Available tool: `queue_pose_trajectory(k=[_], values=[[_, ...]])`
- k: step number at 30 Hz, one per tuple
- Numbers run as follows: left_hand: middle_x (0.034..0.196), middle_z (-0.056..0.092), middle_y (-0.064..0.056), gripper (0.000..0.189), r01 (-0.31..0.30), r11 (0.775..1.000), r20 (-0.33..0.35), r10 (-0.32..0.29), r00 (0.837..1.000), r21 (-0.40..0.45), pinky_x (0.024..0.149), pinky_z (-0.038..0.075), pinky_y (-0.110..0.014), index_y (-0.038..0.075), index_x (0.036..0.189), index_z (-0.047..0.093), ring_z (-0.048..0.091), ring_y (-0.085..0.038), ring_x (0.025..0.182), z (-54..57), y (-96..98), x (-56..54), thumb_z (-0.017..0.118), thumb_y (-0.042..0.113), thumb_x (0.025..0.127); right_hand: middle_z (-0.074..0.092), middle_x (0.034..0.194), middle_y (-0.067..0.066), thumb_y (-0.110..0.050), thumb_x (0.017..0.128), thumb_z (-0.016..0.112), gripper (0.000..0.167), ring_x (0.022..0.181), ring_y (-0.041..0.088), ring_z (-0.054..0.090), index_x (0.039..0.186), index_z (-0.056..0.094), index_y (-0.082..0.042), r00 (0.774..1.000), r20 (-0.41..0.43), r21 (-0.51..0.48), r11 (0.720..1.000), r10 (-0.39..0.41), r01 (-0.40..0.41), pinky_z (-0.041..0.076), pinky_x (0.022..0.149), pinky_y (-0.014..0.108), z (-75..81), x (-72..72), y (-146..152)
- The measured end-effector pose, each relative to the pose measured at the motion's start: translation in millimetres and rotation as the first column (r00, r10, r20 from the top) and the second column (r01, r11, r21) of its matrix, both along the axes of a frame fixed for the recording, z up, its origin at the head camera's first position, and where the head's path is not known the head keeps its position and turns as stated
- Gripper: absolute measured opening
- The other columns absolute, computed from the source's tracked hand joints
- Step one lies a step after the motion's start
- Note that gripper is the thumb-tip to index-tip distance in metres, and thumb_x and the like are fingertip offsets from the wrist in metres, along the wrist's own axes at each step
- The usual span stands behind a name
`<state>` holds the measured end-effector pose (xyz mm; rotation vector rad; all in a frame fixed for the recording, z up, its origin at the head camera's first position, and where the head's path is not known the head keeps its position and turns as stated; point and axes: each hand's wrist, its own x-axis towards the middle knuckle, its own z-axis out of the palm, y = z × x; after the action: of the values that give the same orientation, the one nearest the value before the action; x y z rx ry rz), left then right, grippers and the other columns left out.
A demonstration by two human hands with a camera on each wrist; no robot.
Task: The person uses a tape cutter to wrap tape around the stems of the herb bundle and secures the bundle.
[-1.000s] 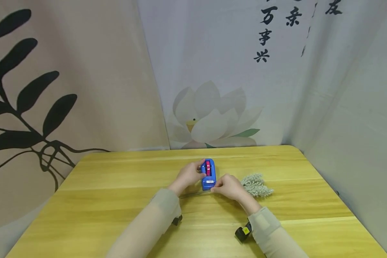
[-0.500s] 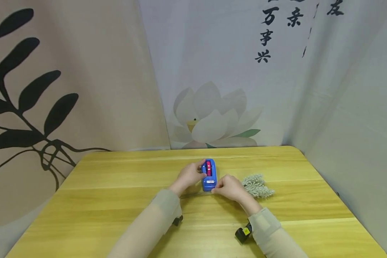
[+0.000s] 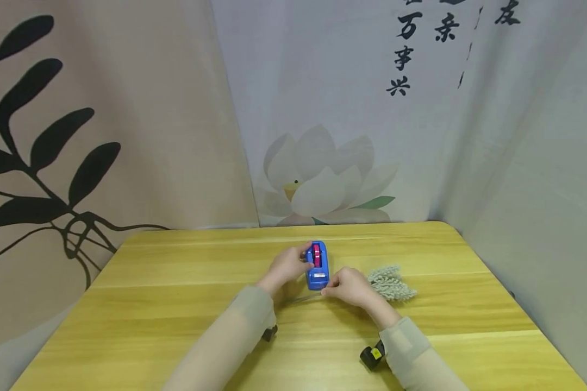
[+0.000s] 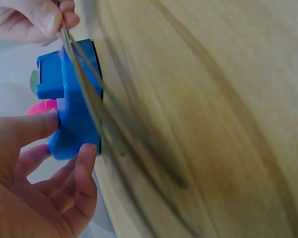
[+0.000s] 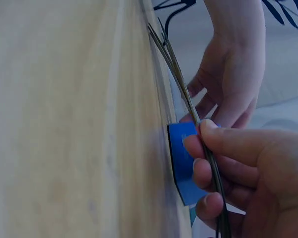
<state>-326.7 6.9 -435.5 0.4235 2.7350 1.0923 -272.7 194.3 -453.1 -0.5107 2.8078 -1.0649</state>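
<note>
In the head view my left hand [image 3: 288,264] grips a blue tape dispenser [image 3: 318,278] from its left side, thumb and fingers on either side of the body. The dispenser stands on the table, with a pink tape wheel [image 4: 41,107] in its top. My right hand [image 3: 349,286] pinches a bundle of thin stems [image 5: 176,74] between thumb and fingertips, right at the dispenser's near end. On the right of that hand, a pale grey-green dried flower head [image 3: 391,283] spreads out. The loose stem ends point left, across the front of the dispenser.
The wooden table [image 3: 176,304] has its far edge close behind the dispenser. Printed curtains [image 3: 323,108] hang beyond it. A black wrist camera [image 3: 372,357] sits under the right sleeve, and another [image 3: 269,333] under the left one.
The loose stem ends have dipped slightly toward me, and my right hand has shifted a little to the right. My left hand stays on the dispenser.
</note>
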Motion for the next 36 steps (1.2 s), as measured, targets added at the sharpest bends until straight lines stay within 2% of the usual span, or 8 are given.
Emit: queue_pose_trajectory(k=[7,10,15,19,21,23,30,36], values=[[0.123,0.062,-0.015,0.065,0.042,0.999,0.003,-0.042,0.999,0.023,0.088,0.049,-0.048,0.023,0.150,0.039,0.062,-0.029,0.103,3.0,-10.3,0.2,0.068,0.023,0.091,0.063,0.061,-0.004,-0.023,0.085,0.074,0.018,0.048,0.007,0.038,0.072,0.075,-0.011,0.999,-0.019,0.022,0.999,0.036,-0.035,0.030,0.045,0.023,10.8,9.2,-6],[0.117,0.064,-0.013,0.055,0.066,0.997,0.013,-0.067,0.998,0.027,0.081,0.051,-0.043,0.019,0.144,0.048,0.062,-0.025,0.095,7.3,-19.2,3.0,0.067,0.024,0.092,0.064,0.065,-0.006,-0.025,0.086,0.073,0.017,0.051,0.007,0.042,0.074,0.076,-0.012,1.000,-0.027,0.032,0.999,0.011,-0.010,0.034,0.047,0.024,16.2,11.8,-8],[0.097,0.069,-0.005,0.023,0.156,0.988,0.030,-0.156,0.987,0.003,0.072,0.052,-0.035,0.007,0.107,0.073,0.061,-0.017,0.083,23.6,-30.9,15.6,0.063,0.024,0.095,0.067,0.072,-0.004,-0.025,0.088,0.072,0.016,0.056,0.011,0.046,0.079,0.076,-0.013,0.997,-0.049,0.020,0.998,-0.063,0.064,0.037,0.051,0.027,28.9,15.6,-7],[0.069,0.059,0.001,0.025,0.223,0.975,0.021,-0.223,0.975,-0.010,0.050,0.040,-0.025,0.009,0.081,0.074,0.048,-0.011,0.057,35.2,-36.3,29.0,0.063,0.026,0.095,0.067,0.072,-0.002,-0.024,0.088,0.072,0.017,0.056,0.013,0.045,0.079,0.077,-0.010,0.992,-0.061,0.000,0.994,-0.108,0.109,0.037,0.052,0.029,38.5,17.7,-6],[0.066,0.056,0.003,0.027,0.244,0.970,0.004,-0.244,0.970,-0.024,0.048,0.035,-0.025,0.011,0.078,0.073,0.042,-0.010,0.054,39.2,-37.4,36.1,0.062,0.028,0.095,0.067,0.072,-0.001,-0.025,0.088,0.072,0.018,0.056,0.013,0.046,0.080,0.077,-0.010,0.991,-0.067,0.000,0.993,-0.116,0.116,0.037,0.052,0.029,42.0,18.6,-5],[0.068,0.058,0.002,0.027,0.260,0.965,-0.012,-0.261,0.965,-0.036,0.050,0.035,-0.026,0.012,0.080,0.074,0.041,-0.011,0.055,41.6,-37.8,42.5,0.062,0.029,0.096,0.067,0.072,-0.001,-0.026,0.089,0.072,0.018,0.056,0.013,0.045,0.080,0.077,-0.010,0.990,-0.072,0.003,0.993,-0.120,0.121,0.037,0.052,0.030,44.5,18.6,-6],[0.093,0.071,0.002,0.018,0.262,0.961,-0.102,-0.271,0.957,-0.092,0.068,0.052,-0.031,0.008,0.103,0.075,0.059,-0.009,0.076,39.6,-36.5,57.0,0.066,0.019,0.093,0.063,0.069,-0.002,-0.025,0.090,0.070,0.018,0.055,0.012,0.043,0.078,0.076,-0.012,0.990,-0.096,0.012,0.994,-0.108,0.109,0.035,0.052,0.029,47.5,18.4,-7],[0.092,0.071,-0.004,0.020,0.273,0.960,-0.115,-0.278,0.954,-0.057,0.061,0.050,-0.028,0.004,0.110,0.073,0.056,-0.010,0.067,35.4,-35.4,61.9,0.063,0.010,0.094,0.063,0.073,-0.005,-0.019,0.090,0.069,0.014,0.061,0.012,0.048,0.082,0.076,-0.009,0.996,-0.070,-0.026,0.998,-0.050,0.048,0.041,0.055,0.029,52.9,20.2,-2]])
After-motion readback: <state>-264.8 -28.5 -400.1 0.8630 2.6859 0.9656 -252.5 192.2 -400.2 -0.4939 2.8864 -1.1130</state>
